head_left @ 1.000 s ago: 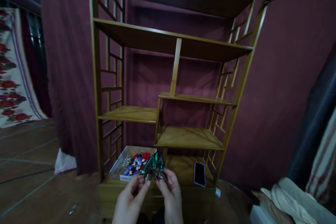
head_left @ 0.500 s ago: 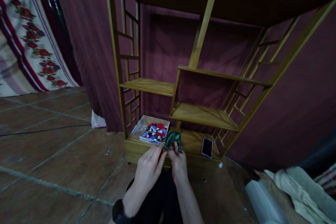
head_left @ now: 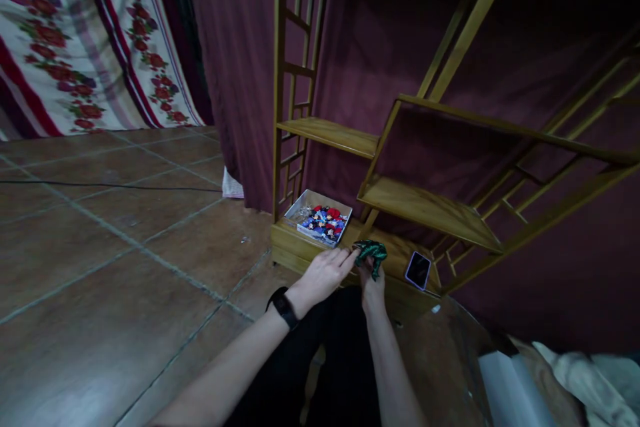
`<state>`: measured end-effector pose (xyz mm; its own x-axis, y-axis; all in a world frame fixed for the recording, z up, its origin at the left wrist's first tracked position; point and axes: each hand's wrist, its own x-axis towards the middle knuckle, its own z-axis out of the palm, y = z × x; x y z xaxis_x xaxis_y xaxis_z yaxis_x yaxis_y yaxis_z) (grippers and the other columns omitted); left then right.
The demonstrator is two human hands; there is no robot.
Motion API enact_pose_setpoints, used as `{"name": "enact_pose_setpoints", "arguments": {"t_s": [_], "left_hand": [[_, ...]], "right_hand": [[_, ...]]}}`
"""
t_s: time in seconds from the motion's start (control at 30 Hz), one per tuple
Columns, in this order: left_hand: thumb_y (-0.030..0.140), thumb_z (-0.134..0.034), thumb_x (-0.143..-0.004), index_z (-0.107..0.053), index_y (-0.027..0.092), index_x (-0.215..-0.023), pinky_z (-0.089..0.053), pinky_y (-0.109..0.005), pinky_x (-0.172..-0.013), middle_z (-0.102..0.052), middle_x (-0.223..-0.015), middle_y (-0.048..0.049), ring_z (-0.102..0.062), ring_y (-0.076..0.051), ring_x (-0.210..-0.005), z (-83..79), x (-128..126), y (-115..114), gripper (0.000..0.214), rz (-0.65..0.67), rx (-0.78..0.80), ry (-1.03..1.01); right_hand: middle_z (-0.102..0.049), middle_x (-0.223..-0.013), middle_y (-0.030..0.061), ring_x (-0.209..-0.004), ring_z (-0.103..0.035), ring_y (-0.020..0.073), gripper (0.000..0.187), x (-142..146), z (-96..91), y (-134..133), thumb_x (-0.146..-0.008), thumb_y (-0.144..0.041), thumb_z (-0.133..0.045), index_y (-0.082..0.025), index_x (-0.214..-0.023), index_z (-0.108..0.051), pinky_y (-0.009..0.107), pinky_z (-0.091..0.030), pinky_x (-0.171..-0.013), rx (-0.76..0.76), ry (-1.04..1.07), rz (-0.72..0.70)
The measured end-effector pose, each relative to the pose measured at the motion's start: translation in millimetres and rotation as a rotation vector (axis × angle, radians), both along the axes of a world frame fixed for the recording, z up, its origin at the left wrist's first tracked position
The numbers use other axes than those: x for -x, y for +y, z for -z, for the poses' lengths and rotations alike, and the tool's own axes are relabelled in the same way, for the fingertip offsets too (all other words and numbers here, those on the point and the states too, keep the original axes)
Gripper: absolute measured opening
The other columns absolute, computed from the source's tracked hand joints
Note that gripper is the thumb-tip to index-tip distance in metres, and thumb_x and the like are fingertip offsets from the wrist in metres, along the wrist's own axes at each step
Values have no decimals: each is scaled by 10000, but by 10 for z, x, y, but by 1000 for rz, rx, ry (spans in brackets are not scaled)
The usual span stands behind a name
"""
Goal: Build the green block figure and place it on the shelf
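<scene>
head view: the left hand [head_left: 325, 273] is pinching the green shiny piece [head_left: 371, 251] at its left edge, fingers held together. the right hand [head_left: 371, 287] is gripping it from below, fingers clamped on it. the piece is hovering just right of the white box [head_left: 306, 200]. the phone [head_left: 418, 269] is lying further right of that box.

A phone [head_left: 419, 270] and a box of small toys [head_left: 313, 233] lie on the wooden shelf's [head_left: 425, 207] base.
</scene>
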<state>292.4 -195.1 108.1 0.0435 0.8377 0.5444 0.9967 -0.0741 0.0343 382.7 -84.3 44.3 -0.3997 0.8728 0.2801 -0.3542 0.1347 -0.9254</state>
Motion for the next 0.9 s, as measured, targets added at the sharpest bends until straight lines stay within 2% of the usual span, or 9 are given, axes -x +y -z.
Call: {"name": "enact_pose_setpoints", "arguments": {"t_s": [0.1,0.23,0.53,0.77,0.9], "left_hand": [[127,-332,-864,-355,134,-1262,-425,-324,-786,-546,-981,-106,-524,-185,-911,83,11,46,399,15,46,29],[103,-330,-862,-356,136,-1253,-400,-319,-796,-543,-972,-96,-515,-177,-903,198,48,108,393,31,88,66],[93,-332,-859,-390,141,-1225,-390,-318,-782,-553,-948,-92,-516,-175,-900,480,117,288,374,74,120,40],[208,-370,-870,-444,156,-1187,-404,-301,-791,-577,-942,-80,-533,-174,-892,643,176,461,329,15,90,-254],[241,-421,-849,-568,167,-942,-405,-253,-730,-600,-885,-60,-554,-163,-832,754,300,571,189,-58,121,-493]], "right_hand": [[-636,-1041,114,-978,-576,264,325,23,179,82,-685,-313,-609,-148,-965,-615,451,-420,-870,8,41,-26],[-639,-1027,120,-963,-579,252,315,60,379,189,-673,-314,-615,-142,-937,-625,445,-422,-872,-25,-19,-27],[-646,-1004,115,-926,-592,227,346,1,682,288,-658,-298,-617,-139,-965,-616,430,-415,-885,-65,-99,-13],[-653,-916,90,-826,-593,206,320,9,757,374,-650,-310,-594,-131,-915,-598,361,-449,-783,-24,-194,165],[-653,-822,36,-749,-577,173,279,31,769,451,-656,-313,-566,-154,-883,-595,283,-452,-699,-31,-332,165]]}}
